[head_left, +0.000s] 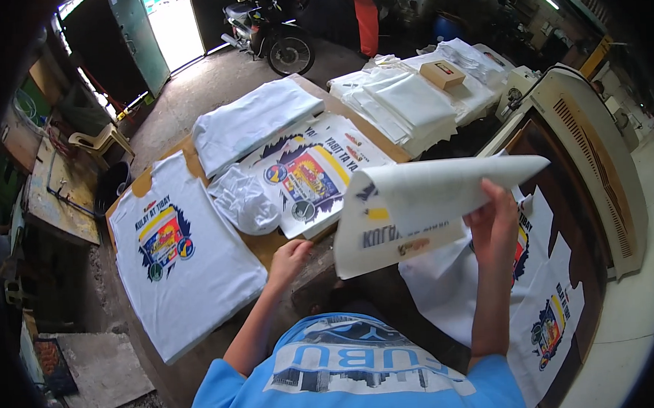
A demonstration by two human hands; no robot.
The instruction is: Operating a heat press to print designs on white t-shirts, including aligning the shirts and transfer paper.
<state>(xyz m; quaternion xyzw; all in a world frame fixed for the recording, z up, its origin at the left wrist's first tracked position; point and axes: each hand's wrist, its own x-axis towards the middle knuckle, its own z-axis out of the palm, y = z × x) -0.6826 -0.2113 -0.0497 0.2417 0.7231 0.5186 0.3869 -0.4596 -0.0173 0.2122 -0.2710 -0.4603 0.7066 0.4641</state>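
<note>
My right hand (492, 219) grips a curled white transfer sheet (435, 181), its printed side partly showing through the fold. My left hand (291, 255) has its fingers curled closed beside the front edge of a brown board (272, 243); whether anything is in them is hidden. Printed sheets (315, 182) lie on the board, next to a bunched white cloth (247, 204). A printed white shirt (206, 282) lies flat on the left, and a folded white cloth (254, 123) at the back. More printed white fabric (535, 290) lies under and right of my right arm.
Stacks of white material (392, 99) with a small box (442, 73) stand back right, beside a large press-like machine (604, 192). Behind are a motorbike (284, 49), a plastic chair (102, 141), a black bucket (107, 188) and an open doorway (170, 28).
</note>
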